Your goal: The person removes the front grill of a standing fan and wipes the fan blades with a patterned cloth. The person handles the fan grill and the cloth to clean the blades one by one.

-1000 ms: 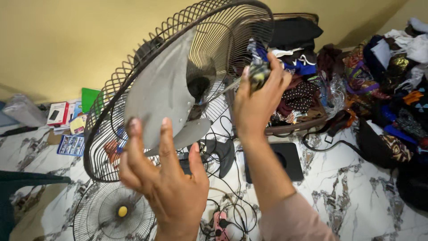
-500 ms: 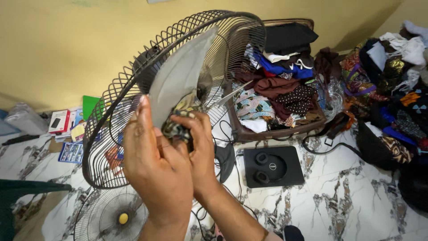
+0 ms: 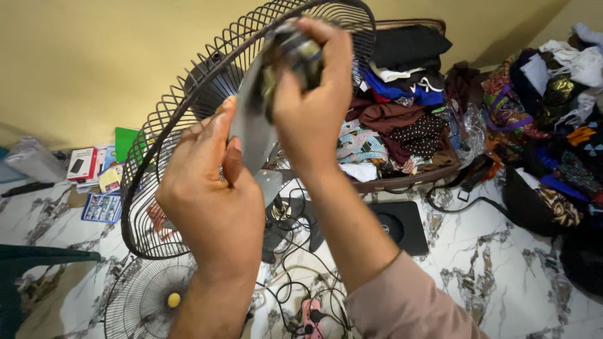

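Wiping a fan blade with the front guard off.

1. Support. The left hand (image 3: 210,188) steadies the grey fan blade (image 3: 251,135): its fingers (image 3: 220,122) are closed narrowly on the blade's lower edge, thumb on the near face. A firm pinch here should stop the blade from turning on its hub while pressure is applied above.

2. Wipe. The right hand (image 3: 311,103) is clenched around a bunched patterned cloth (image 3: 295,53), pressed against the blade tip just above the left fingers. The blade passes between cloth and fingers, so both faces appear covered. Judged best practice: draw the cloth along the blade's length in one direction, keeping the wad tight so no loose corner snags.

3. Clearance. The dark rear guard (image 3: 188,125) curves behind and above both hands, close to the right knuckles. Knuckles are best kept off the wires.

4. Surroundings. Below the fingers, on the marble floor (image 3: 483,276), lie the detached front guard (image 3: 151,298) and a tangle of black cables (image 3: 301,276). To the right of the fingers is an open suitcase of clothes (image 3: 402,119).
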